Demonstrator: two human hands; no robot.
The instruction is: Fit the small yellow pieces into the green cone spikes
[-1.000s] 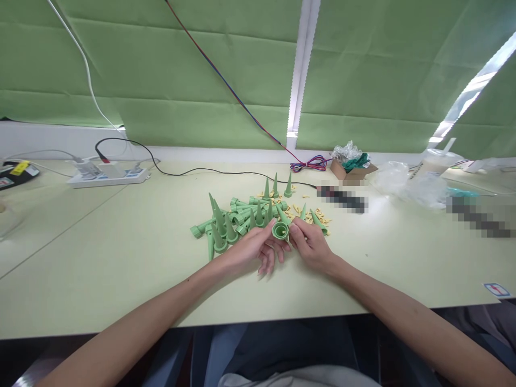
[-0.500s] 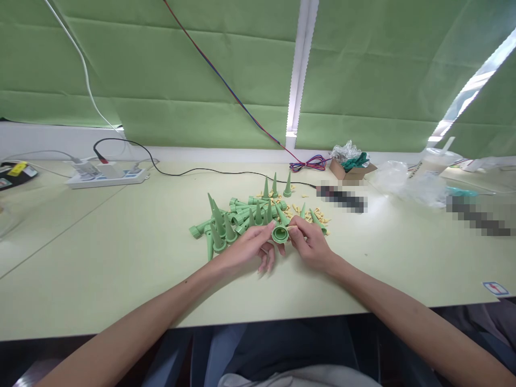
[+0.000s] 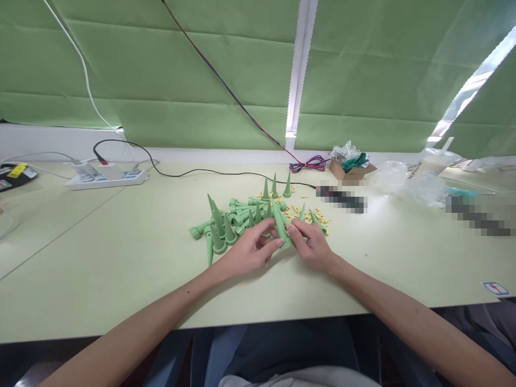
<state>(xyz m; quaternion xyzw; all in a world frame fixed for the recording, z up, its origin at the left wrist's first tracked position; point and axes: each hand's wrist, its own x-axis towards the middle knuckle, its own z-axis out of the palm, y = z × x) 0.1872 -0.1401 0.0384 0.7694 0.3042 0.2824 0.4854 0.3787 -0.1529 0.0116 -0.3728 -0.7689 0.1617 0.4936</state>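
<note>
Above the near edge of the pile, a green plastic cone-shaped spike (image 3: 281, 226) is held tilted, its point away from me and its wide end close to me. My left hand (image 3: 256, 247) grips it from the left, thumb near the wide end. At the spike's right side my right hand (image 3: 308, 242) is closed in a pinch; whatever lies between those fingertips is too small and covered to name. More green cone spikes (image 3: 220, 223), some upright and some lying, spread left of and behind my hands. Small yellow plastic pieces (image 3: 320, 216) are scattered behind my right hand.
A power strip (image 3: 107, 179) sits at the back left, its black cable running along the table (image 3: 141, 279). Coiled red-blue wire (image 3: 310, 163), a small cardboard box (image 3: 352, 171), a clear plastic bag (image 3: 423, 185) and a lidded cup (image 3: 433, 161) stand toward the back right.
The held spike has turned: its open round end faced me before, and now its long side shows. My left hand has shifted its grip on it; my right hand stays nearly in place.
</note>
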